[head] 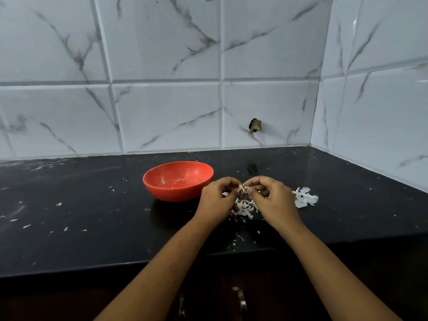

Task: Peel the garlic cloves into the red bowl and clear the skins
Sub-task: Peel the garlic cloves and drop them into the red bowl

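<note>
**Risk check: tiny clove, loose skins, bowl close by**

Both hands are up over the glossy black stone bench [92, 216], just right of the round red plastic bowl [171, 193]. The left hand [216, 200] and right hand [273, 198] have their fingers [254, 181] curled in. The tips meet on one small pale garlic clove [244, 188]: a two-sided pinch above the bench, clove not yet in the bowl. Fingertips hide most of it, so I can't tell how much skin is left on.

Failure modes as I judge them:
- Clove pops out. It's small and the grip is fingertip-only. A hard tug on the skin could flick it onto the bench or off the front edge.
- Skins land in the bowl. Its rim is near the left hand, and the heap of papery white skins [244, 210] sits right below the hands. Flakes could stick to fingers and ride along on the drop.
- Clearing gets messy. A second clump of white skin pieces [304, 198] lies to the right, and small flecks are scattered across the bench out to the left and toward the front edge. A careless sweep could push them off the edge instead of gathering them.
- Progress is unclear. The bowl bottom shows pale bits, and I can't tell cloves from residue.
</note>
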A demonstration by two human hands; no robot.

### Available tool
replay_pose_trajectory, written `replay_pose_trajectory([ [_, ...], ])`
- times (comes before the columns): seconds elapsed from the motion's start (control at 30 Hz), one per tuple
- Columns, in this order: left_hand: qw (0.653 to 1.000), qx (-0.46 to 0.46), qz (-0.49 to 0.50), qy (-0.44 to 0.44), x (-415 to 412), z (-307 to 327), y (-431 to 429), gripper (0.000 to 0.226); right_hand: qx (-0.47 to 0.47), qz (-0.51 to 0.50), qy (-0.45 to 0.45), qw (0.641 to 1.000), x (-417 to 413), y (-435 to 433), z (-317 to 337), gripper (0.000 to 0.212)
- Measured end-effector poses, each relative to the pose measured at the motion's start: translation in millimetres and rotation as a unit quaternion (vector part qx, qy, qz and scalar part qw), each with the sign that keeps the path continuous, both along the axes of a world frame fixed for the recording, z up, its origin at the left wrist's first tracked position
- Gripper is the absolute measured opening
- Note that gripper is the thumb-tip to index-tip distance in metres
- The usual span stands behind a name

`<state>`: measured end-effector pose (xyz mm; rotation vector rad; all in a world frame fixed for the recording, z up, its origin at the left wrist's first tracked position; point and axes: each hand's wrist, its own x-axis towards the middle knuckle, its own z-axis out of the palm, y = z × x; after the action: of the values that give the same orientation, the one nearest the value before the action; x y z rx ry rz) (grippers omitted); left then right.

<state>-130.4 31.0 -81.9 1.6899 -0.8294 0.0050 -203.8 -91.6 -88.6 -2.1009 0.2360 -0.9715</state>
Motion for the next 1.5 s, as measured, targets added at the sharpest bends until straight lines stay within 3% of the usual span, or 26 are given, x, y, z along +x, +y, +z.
replay_pose_trajectory([
  [0.13, 1.000, 0.011, -0.018, 0.001, -2.0, 2.0, 0.9, 0.013, -0.014, 0.038, -0.027, 0.999, -0.7, 1.7, 0.6, 0.021],
  [0.47, 0.999, 0.024, -0.015, 0.025, 0.9, -0.7, 0.2, 0.015, -0.025, -0.020, -0.026, 0.999, 3.6, -4.7, -4.9, 0.016],
  [0.77, 0.998, 0.062, -0.019, -0.006, 9.3, -5.6, -2.0, 0.019, -0.042, 0.000, 0.016, 0.999, 8.1, -7.5, -6.7, 0.015],
  [1.1, 0.997, 0.032, -0.065, 0.033, 9.5, -5.7, 0.2, 0.018, -0.129, 0.057, 0.064, 0.988, 6.5, -7.5, -3.1, 0.027],
  [1.37, 0.990, -0.018, -0.120, 0.074, 6.3, -2.4, 1.1, 0.011, -0.189, 0.015, 0.065, 0.980, 3.8, -2.8, -3.7, 0.010],
  [1.5, 0.986, -0.025, -0.139, 0.087, 5.8, -2.8, -0.7, 0.005, -0.248, -0.041, 0.077, 0.965, 0.6, 2.0, -1.0, 0.014],
])
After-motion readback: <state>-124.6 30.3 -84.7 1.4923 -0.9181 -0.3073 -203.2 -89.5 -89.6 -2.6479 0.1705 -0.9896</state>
